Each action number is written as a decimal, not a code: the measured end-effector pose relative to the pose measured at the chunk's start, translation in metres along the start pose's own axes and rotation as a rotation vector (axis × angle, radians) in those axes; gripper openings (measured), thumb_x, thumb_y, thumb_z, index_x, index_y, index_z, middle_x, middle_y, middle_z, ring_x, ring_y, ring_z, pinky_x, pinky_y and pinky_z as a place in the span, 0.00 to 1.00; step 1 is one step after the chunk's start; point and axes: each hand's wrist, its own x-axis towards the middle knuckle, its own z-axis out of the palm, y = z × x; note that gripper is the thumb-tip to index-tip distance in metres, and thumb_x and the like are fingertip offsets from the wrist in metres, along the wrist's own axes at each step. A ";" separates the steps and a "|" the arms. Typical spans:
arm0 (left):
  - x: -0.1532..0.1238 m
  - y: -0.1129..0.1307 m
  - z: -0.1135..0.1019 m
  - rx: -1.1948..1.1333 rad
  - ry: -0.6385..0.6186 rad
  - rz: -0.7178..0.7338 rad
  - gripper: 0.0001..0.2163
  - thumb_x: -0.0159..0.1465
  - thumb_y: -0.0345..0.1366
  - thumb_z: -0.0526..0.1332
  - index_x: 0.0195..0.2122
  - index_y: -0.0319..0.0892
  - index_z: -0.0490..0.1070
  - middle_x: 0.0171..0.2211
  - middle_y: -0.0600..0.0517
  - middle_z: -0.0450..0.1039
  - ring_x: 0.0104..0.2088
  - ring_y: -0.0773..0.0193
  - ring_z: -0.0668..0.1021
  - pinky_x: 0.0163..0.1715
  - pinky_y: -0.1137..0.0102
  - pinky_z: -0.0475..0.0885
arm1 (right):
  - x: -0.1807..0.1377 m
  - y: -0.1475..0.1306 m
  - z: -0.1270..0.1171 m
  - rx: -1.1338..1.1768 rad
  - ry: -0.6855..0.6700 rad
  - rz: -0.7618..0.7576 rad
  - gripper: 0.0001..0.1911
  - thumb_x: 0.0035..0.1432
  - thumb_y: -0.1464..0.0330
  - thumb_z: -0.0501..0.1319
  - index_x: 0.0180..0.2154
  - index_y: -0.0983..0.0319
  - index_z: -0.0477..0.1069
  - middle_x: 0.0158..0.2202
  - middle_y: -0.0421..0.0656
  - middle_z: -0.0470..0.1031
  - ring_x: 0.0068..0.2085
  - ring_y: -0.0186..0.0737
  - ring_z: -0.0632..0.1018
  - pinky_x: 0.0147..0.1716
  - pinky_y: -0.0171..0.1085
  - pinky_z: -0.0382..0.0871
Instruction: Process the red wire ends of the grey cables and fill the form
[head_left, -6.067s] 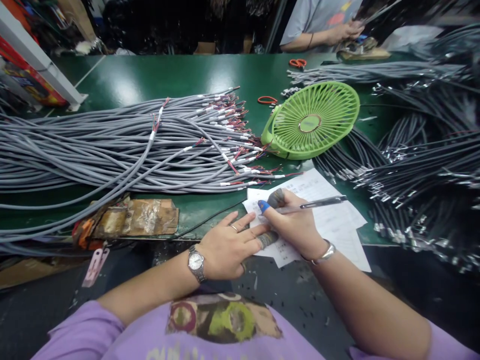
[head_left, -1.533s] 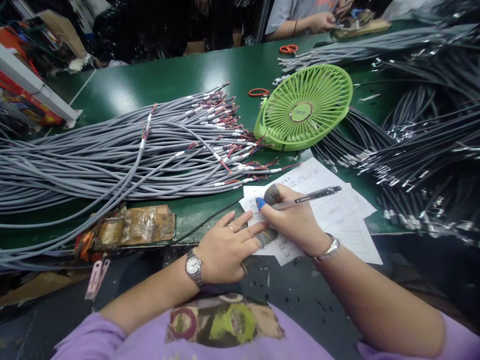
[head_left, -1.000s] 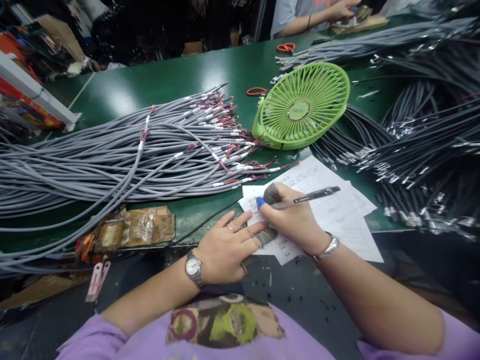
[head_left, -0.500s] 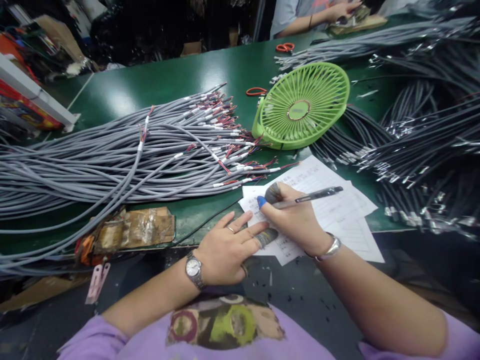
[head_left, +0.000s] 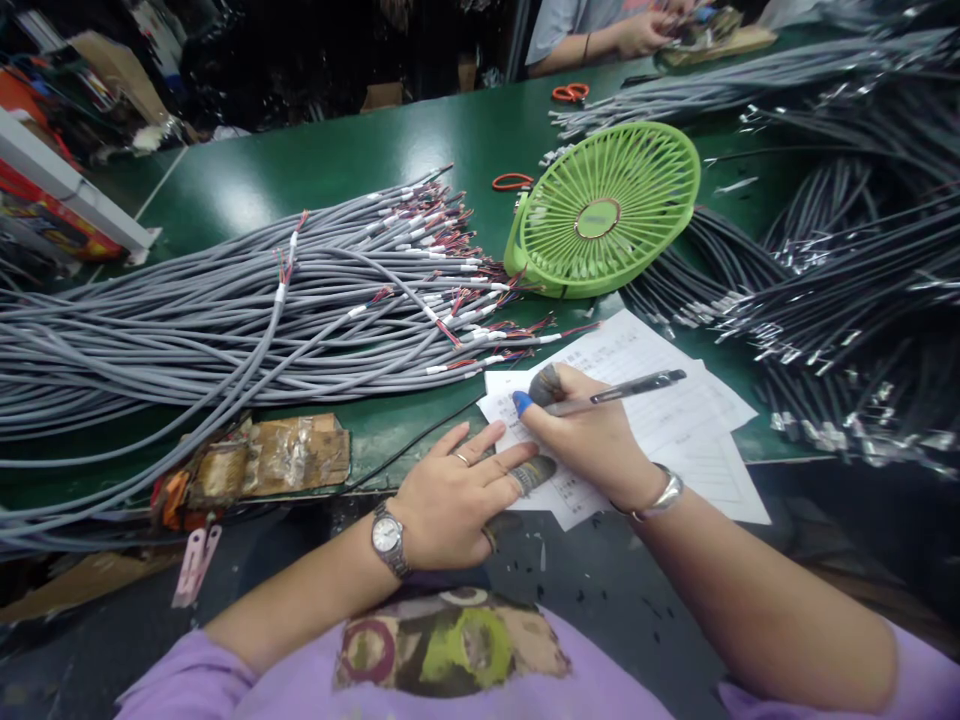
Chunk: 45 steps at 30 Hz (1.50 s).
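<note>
Pen [head_left: 637,387] in right fingers [head_left: 547,385], papers [head_left: 667,412] beneath

"How does the pen [head_left: 637,387] sit?"
"Slanted, gripped by the right fingers [head_left: 550,384], its dark end sticking out past them; they hide the tip."
"And the papers [head_left: 664,412]?"
"White, printed, overlapping at different angles, spread beneath the right fingers, with the left fingers [head_left: 516,459] lying over their edge."
</note>
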 end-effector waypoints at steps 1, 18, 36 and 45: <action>0.000 0.000 0.000 0.000 0.002 0.000 0.26 0.52 0.33 0.57 0.54 0.43 0.68 0.65 0.52 0.58 0.66 0.50 0.58 0.60 0.52 0.55 | 0.000 0.000 0.000 0.001 -0.005 -0.002 0.09 0.49 0.69 0.58 0.21 0.58 0.59 0.18 0.35 0.63 0.22 0.34 0.65 0.24 0.35 0.59; -0.001 0.000 0.001 -0.011 -0.008 -0.007 0.30 0.53 0.33 0.58 0.60 0.44 0.63 0.65 0.52 0.59 0.66 0.51 0.57 0.62 0.53 0.53 | 0.000 0.000 0.000 0.015 -0.010 0.015 0.08 0.47 0.70 0.58 0.21 0.58 0.59 0.18 0.35 0.62 0.23 0.34 0.64 0.24 0.35 0.58; 0.000 0.001 -0.002 -0.046 -0.028 -0.023 0.30 0.53 0.33 0.58 0.59 0.45 0.64 0.65 0.52 0.59 0.66 0.50 0.57 0.62 0.54 0.53 | 0.006 -0.003 -0.014 0.131 -0.054 0.088 0.15 0.48 0.60 0.64 0.21 0.58 0.60 0.18 0.36 0.64 0.22 0.34 0.64 0.21 0.35 0.59; 0.000 0.000 -0.001 -0.048 -0.032 -0.015 0.29 0.52 0.33 0.58 0.58 0.44 0.65 0.65 0.51 0.59 0.66 0.49 0.57 0.61 0.52 0.54 | 0.005 0.000 -0.009 0.013 -0.049 -0.003 0.10 0.49 0.68 0.59 0.21 0.57 0.59 0.18 0.36 0.63 0.22 0.34 0.64 0.22 0.35 0.59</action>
